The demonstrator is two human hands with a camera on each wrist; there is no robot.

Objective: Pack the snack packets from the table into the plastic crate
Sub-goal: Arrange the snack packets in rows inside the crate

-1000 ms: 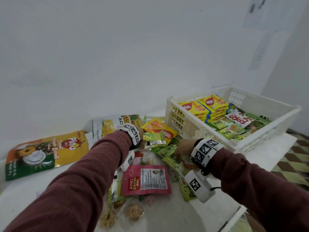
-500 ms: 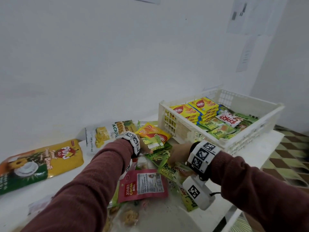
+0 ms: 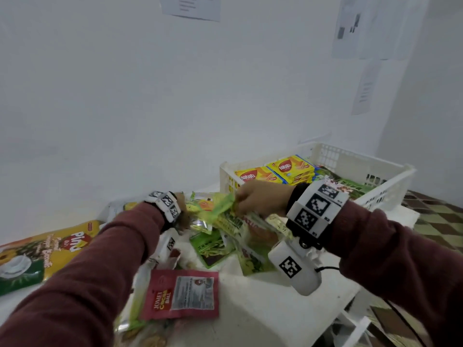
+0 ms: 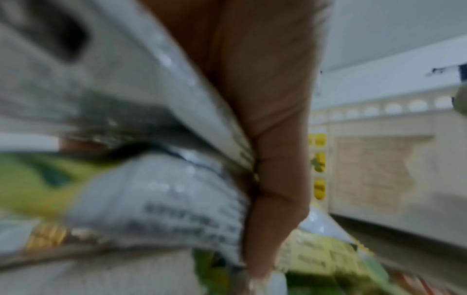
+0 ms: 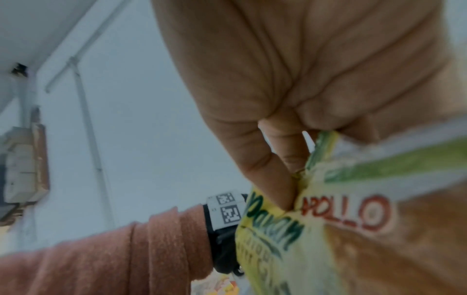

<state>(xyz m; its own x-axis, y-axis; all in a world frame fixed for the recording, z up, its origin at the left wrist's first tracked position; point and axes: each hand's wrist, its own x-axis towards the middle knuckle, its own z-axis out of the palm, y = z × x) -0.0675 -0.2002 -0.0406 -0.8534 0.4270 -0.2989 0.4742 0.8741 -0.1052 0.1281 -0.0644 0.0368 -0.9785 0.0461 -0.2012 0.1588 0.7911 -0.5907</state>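
A white plastic crate (image 3: 390, 177) stands at the table's right, with yellow Nabati packs (image 3: 253, 175) and green packets inside. My right hand (image 3: 241, 199) is raised left of the crate. It pinches a bunch of green-yellow packets (image 3: 223, 209); the right wrist view shows the fingers (image 5: 272, 179) on their top edge, with "Apollo" (image 5: 346, 211) printed on one. My left hand (image 3: 184, 215) is close beside it. It grips a silvery packet (image 4: 164, 191) against the thumb (image 4: 275, 149). More green packets (image 3: 213, 249) lie under both hands.
A red Jomei Cocoa Ball packet (image 3: 183, 294) lies near the front. A large yellow Pinu bag (image 3: 50, 251) sits far left. The wall runs close behind the table. The crate's side wall (image 4: 379, 169) is just right of my left hand. The table edge drops off at right.
Both hands have come up off the pile with packets in them. The right hand has risen toward the crate's near corner. The head camera has tilted upward.
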